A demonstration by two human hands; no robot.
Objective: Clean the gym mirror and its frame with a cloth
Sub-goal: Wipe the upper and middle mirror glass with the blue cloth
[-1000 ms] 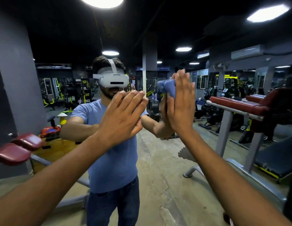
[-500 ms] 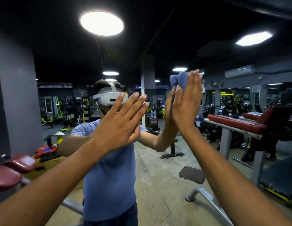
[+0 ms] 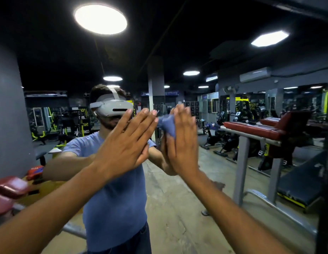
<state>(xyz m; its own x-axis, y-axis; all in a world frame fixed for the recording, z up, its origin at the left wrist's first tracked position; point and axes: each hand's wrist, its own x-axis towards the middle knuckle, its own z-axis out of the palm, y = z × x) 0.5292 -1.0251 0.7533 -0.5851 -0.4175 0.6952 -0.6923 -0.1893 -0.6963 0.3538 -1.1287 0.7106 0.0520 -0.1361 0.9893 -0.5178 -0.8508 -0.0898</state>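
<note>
The gym mirror (image 3: 177, 57) fills the view and reflects me and the gym hall. My right hand (image 3: 183, 142) is raised with straight fingers and presses a crumpled blue cloth (image 3: 166, 125) flat against the glass at about head height. The cloth sticks out to the left of the palm; the rest is hidden behind the hand. My left hand (image 3: 124, 143) lies flat on the glass just left of it, fingers straight and together, holding nothing. A dark upright strip of the mirror frame (image 3: 324, 189) runs along the right edge.
The mirror reflects a red padded bench on a grey steel frame (image 3: 254, 131) to the right, red pads (image 3: 11, 186) at lower left, a grey wall (image 3: 11, 116) on the left, exercise bikes at the back and a bare concrete floor (image 3: 177, 208).
My right hand slid the cloth up and to the right on the glass, then down and left towards my left hand. The left hand stayed flat on the mirror.
</note>
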